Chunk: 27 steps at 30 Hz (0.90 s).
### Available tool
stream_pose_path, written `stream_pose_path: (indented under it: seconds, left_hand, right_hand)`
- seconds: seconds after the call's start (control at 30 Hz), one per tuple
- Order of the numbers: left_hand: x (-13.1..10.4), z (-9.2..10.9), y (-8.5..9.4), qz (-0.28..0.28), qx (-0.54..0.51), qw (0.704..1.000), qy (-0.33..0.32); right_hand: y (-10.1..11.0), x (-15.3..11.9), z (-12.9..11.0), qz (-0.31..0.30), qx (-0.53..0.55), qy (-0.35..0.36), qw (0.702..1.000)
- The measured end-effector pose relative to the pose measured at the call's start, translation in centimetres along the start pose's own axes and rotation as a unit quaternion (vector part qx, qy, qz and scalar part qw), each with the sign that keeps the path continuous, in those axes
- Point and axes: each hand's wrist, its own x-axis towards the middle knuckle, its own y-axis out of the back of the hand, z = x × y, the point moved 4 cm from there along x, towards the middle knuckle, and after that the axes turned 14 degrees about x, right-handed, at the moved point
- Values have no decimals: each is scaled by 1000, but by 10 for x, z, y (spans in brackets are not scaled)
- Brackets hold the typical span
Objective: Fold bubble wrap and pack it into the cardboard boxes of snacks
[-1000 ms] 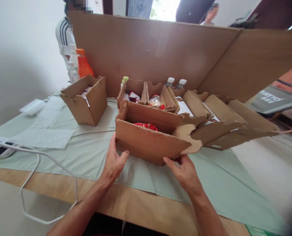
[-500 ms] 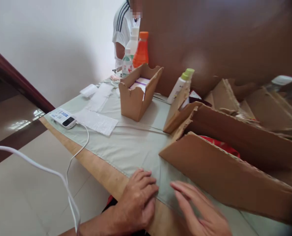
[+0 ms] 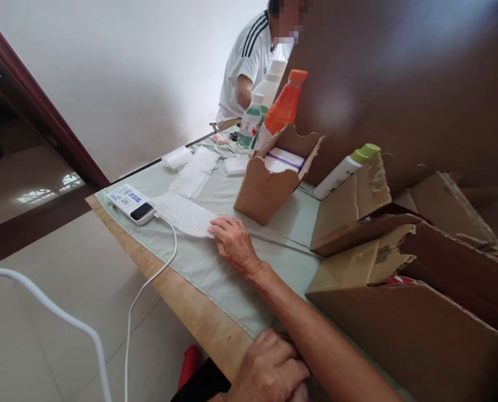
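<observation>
My right hand (image 3: pixel 234 243) reaches across the table, its fingertips closed on the near right corner of a flat sheet of bubble wrap (image 3: pixel 186 215). The sheet lies flat on the cloth. Low in the view, at the table's front edge, my left hand (image 3: pixel 272 365) rests with its fingers curled in, and nothing shows in it. The right forearm passes just beside it. A second bubble wrap sheet (image 3: pixel 196 170) lies farther back. Left of the near sheet is a white power bank (image 3: pixel 132 204) with a cable plugged into it.
Cardboard boxes (image 3: pixel 358 262) line the right side, one with a green-capped white bottle (image 3: pixel 345 170) behind it. A smaller cut box (image 3: pixel 261 192) holds white packs. Beyond stand an orange bottle (image 3: pixel 285 106) and clear bottles. A co-worker in a striped white shirt (image 3: pixel 249 56) is at the far end.
My right hand has moved forward and left, from near the table's front edge to the bubble wrap corner. My left hand stays at the front edge. The camera view has shifted.
</observation>
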Motion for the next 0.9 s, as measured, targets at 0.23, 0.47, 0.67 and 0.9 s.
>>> stream_pose_path:
  seconds: [0.23, 0.47, 0.67, 0.9]
  left_hand:
    - [15, -12, 55, 163, -444, 796, 378]
    - [12, 10, 52, 36, -351, 779, 518]
    - [-13, 66, 1, -244, -248, 805, 481]
    - [16, 150, -116, -430, -251, 828, 258]
  right_hand:
    - [78, -141, -44, 169, -32, 27, 985]
    - [83, -288, -121, 198, 16, -73, 977]
    - [49, -357, -161, 286, 29, -65, 956]
    - [90, -439, -170, 335, -33, -198, 921]
